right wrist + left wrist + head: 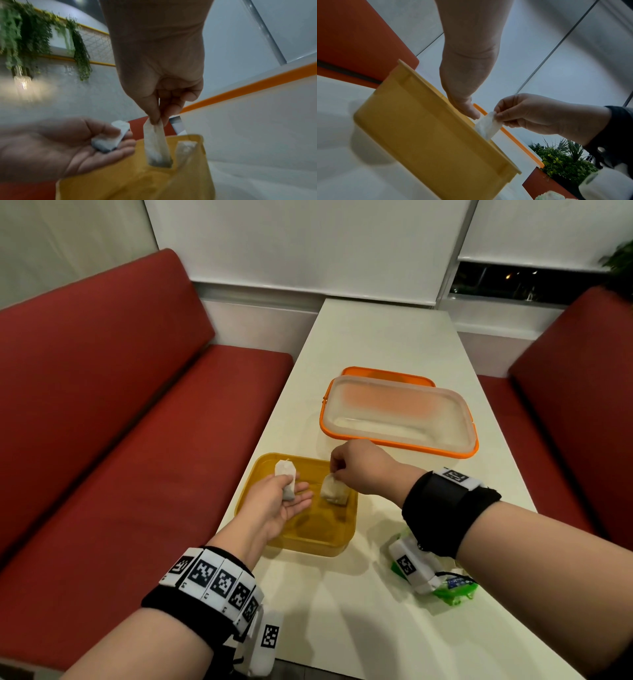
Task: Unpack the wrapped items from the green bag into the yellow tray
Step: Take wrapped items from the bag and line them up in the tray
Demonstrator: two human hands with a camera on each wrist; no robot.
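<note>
Pinching the top corner of a white wrapped item (pixel 334 489) between thumb and fingertips, the right hand (pixel 359 470) holds it hanging inside the yellow tray (pixel 308 542), toward the tray's far right corner. In the right wrist view the item's lower end sits low in the tray; whether it touches the floor of the tray cannot be told. That same view shows a second pale wrapped piece (pixel 186 148) leaning against the tray's wall just beside the held one.

The left hand (pixel 277 505) is palm up over the tray's left side, fingers spread and relaxed. A further wrapped item (pixel 286 479) lies across its fingers, with the thumb resting on it; one end of the packet is darker grey. The two hands are near each other but apart.

The yellow tray stands close to the near left corner of the white surface (pixel 383 337). The green bag (pixel 455 587) lies crumpled near the near right edge of the surface, partly hidden beneath the right wrist band.

Beyond the tray, toward the middle of the surface, a clear container with an orange rim (pixel 397 414) sits over an orange lid. Red bench seats (pixel 102 405) run along both long sides of the surface.
</note>
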